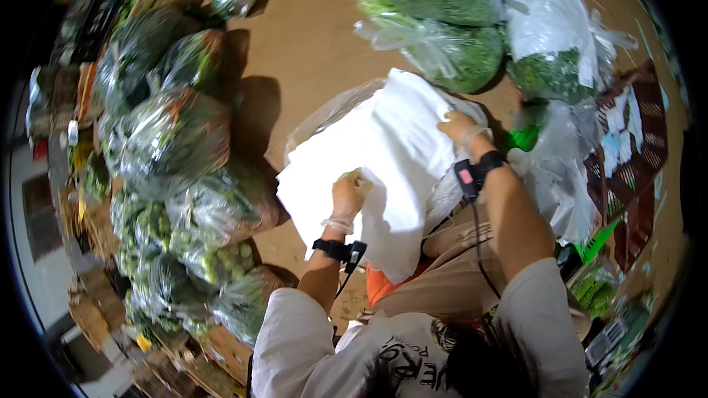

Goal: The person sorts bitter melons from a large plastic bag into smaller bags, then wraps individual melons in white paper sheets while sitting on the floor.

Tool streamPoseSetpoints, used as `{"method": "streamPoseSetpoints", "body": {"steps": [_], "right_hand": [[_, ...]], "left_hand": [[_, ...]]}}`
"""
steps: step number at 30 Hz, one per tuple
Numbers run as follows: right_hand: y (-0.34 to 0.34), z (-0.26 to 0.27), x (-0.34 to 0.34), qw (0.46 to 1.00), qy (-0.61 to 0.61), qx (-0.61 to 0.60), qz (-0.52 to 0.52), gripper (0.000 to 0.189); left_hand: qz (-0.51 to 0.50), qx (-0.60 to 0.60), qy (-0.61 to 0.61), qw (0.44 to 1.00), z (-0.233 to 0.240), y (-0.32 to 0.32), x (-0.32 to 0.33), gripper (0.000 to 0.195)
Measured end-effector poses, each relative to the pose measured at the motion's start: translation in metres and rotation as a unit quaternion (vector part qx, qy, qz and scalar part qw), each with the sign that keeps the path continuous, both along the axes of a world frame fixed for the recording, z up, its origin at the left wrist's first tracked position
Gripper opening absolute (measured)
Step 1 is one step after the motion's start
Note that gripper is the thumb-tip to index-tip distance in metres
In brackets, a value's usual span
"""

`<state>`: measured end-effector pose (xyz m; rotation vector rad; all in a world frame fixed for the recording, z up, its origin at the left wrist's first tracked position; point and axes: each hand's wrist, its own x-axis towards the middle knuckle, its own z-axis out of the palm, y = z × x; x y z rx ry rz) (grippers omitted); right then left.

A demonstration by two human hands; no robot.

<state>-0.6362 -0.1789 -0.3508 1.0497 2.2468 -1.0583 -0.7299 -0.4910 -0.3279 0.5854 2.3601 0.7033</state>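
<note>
A stack of large thin white sheets [337, 160], paper or cloth, lies spread in front of me over a clear plastic bag [332, 113]. My left hand [349, 194] is closed over the middle of the stack, its curled fingers pinching the white material. Farther up and to the right, my right hand [462, 128] grips the raised top sheet near its right edge. That sheet is rumpled and droops toward my lap. Thin translucent gloves appear to cover both hands. Black straps with small cabled devices circle both wrists.
Tied plastic bags of leafy greens [166, 132] line the left side. More bagged greens [442, 50] and a white-wrapped bundle [547, 27] stand ahead. To the right are crumpled clear plastic [558, 171] and a brown plastic crate [630, 160]. Cardboard boxes [94, 304] sit far left.
</note>
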Motion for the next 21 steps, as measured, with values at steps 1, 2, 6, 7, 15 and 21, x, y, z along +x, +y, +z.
{"method": "streamPoseSetpoints", "body": {"steps": [1, 2, 6, 7, 15, 21], "right_hand": [[-0.003, 0.012, -0.002, 0.998, 0.003, -0.049, 0.046, 0.053], [-0.011, 0.022, 0.002, 0.998, 0.018, -0.042, 0.048, 0.052], [-0.053, 0.109, 0.026, 0.963, 0.083, -0.221, 0.132, 0.064], [-0.071, 0.131, 0.034, 0.950, 0.097, -0.247, 0.162, 0.062], [-0.167, 0.254, 0.151, 0.946, 0.138, -0.244, 0.163, 0.054], [-0.185, 0.293, 0.210, 0.953, 0.257, -0.152, 0.039, 0.048]], "left_hand": [[-0.012, -0.007, 0.013, 1.000, -0.003, -0.003, 0.001, 0.025], [0.025, 0.024, -0.020, 0.999, 0.010, 0.005, 0.004, 0.016], [-0.105, 0.285, -0.156, 0.940, 0.126, 0.042, 0.027, 0.017], [-0.137, 0.360, -0.180, 0.905, 0.145, 0.047, 0.036, 0.016], [-0.353, 0.579, -0.560, 0.477, 0.271, 0.070, 0.112, 0.014], [-0.430, 0.717, -0.451, 0.311, 0.351, 0.105, 0.264, 0.013]]}}
